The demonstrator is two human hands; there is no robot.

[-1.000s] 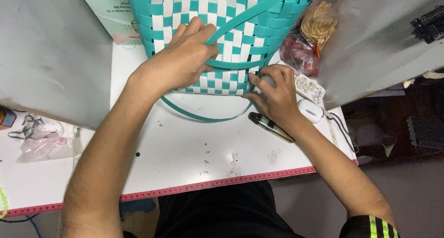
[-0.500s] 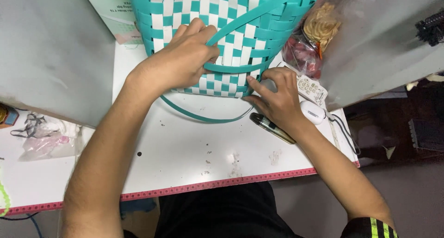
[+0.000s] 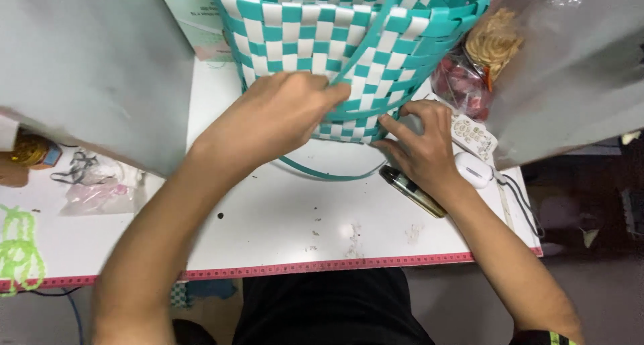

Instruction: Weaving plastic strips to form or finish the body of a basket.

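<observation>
On the white surface (image 3: 282,217), a woven basket (image 3: 349,43) of flat teal and white strips lies against the far edge, its checkered wall facing the person. The near edge of the surface carries a red measuring strip (image 3: 322,266); bare room lies between that strip and the basket. A loose teal strip (image 3: 329,173) curves out from under the basket onto the bare area.

The left hand (image 3: 282,120) rests on the basket's lower wall, fingers curled and closed over a teal strip crossing the weave. The right hand (image 3: 422,147) sits just beside it at the basket's bottom rim, fingers bent and pressing the weave; whether they pinch a strip cannot be determined.

A dark slim device (image 3: 412,191) lies beside the right wrist. A white mouse (image 3: 473,169) and a remote (image 3: 473,136) lie just right of that hand. Clear plastic bags (image 3: 94,184) occupy the left side.
</observation>
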